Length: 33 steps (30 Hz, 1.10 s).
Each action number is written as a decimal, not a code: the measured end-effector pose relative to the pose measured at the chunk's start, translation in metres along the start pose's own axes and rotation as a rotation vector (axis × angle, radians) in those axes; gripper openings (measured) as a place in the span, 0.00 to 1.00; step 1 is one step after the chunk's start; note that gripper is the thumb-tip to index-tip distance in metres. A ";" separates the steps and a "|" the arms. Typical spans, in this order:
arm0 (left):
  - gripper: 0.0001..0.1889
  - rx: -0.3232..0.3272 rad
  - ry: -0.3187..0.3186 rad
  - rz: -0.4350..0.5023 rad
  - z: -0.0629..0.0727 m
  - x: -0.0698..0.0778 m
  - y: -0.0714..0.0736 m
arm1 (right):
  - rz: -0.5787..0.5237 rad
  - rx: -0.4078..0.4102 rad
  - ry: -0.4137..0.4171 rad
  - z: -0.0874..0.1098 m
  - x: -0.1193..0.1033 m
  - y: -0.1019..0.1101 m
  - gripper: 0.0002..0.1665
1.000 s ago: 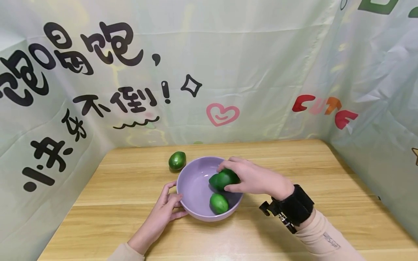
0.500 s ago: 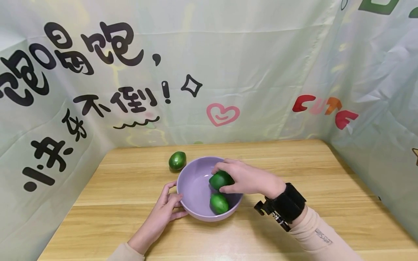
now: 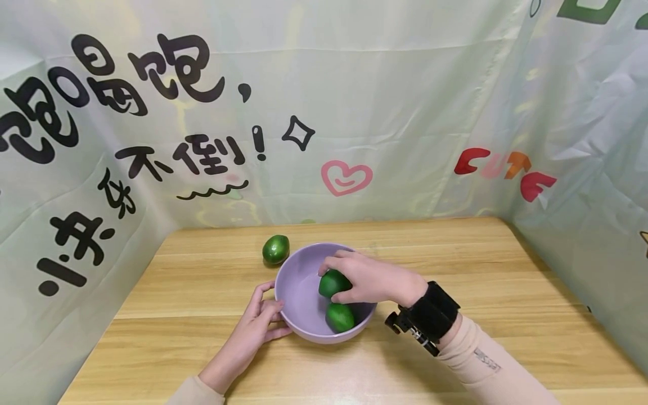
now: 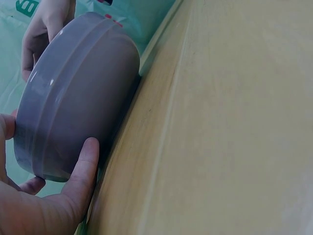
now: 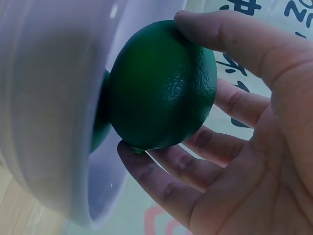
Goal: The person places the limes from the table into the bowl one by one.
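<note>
Wooden table [image 3: 177,292], purple bowl [image 3: 302,304], 1 green fruit [image 3: 340,318] resting inside

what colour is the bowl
The bowl is light purple, seen best in the head view.

Black Chinese lettering [image 3: 210,157] on the cloth backdrop [image 3: 405,84] reads "饱喝饱," and "小快乐不倒!"; colourful letters [image 3: 515,167] there spell "CUTE". Small print [image 3: 487,360] on the right sleeve [image 3: 506,379] is illegible.

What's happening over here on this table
A person's right hand holds a green fruit at the mouth of a purple bowl, while the left hand grips the bowl's side. A second fruit lies in the bowl; a third fruit sits on the table, near the bowl's far-left edge.
</note>
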<state>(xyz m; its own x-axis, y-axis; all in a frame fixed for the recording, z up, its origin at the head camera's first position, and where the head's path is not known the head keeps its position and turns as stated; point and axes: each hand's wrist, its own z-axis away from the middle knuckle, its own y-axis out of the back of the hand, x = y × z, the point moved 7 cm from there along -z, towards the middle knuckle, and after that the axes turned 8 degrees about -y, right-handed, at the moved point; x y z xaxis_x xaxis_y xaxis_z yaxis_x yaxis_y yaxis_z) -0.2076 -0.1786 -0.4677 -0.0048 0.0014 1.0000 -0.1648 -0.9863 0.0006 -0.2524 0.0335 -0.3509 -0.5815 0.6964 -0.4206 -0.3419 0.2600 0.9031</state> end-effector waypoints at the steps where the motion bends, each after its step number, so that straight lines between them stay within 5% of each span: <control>1: 0.28 -0.001 0.000 0.002 0.000 0.000 0.000 | 0.002 -0.006 0.000 -0.001 -0.001 -0.001 0.26; 33: 0.27 -0.012 -0.002 0.006 0.001 0.001 0.000 | 0.088 -0.104 0.036 -0.027 -0.023 -0.024 0.26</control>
<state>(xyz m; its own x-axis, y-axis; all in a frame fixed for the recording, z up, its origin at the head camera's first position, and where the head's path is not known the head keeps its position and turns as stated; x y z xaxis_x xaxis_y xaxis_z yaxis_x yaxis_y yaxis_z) -0.2070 -0.1787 -0.4664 -0.0039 -0.0048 1.0000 -0.1763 -0.9843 -0.0054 -0.2508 -0.0070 -0.3655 -0.6380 0.6887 -0.3445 -0.3621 0.1264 0.9235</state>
